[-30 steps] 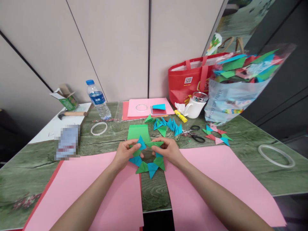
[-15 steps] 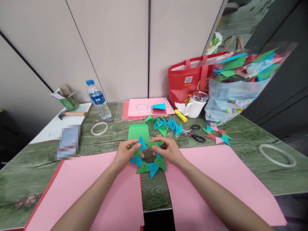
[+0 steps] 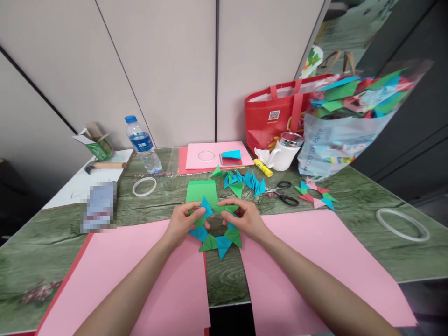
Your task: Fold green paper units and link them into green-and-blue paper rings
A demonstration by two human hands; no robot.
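Note:
Both hands hold an origami paper ring [image 3: 223, 244] made of alternating blue and green folded pieces, above the middle of the table. My left hand [image 3: 182, 222] pinches a blue piece at the ring's upper left between thumb and fingers. On the upper right, my right hand [image 3: 247, 216] is closed on a green piece. The other fingertips show partly through the ring's opening. Just behind the hands lies a green paper sheet [image 3: 202, 190]. Loose blue and green folded pieces [image 3: 250, 181] lie beyond my right hand, beside black-handled scissors [image 3: 283, 192].
Large pink sheets [image 3: 315, 261] flank the gap before me. A finished multicoloured ring [image 3: 317, 193], tape rolls [image 3: 402, 225], a glue stick [image 3: 263, 168], a white mug [image 3: 285, 153], a water bottle [image 3: 143, 144], a hammer [image 3: 108, 165] and a bag of folded paper [image 3: 343, 130] stand or lie around.

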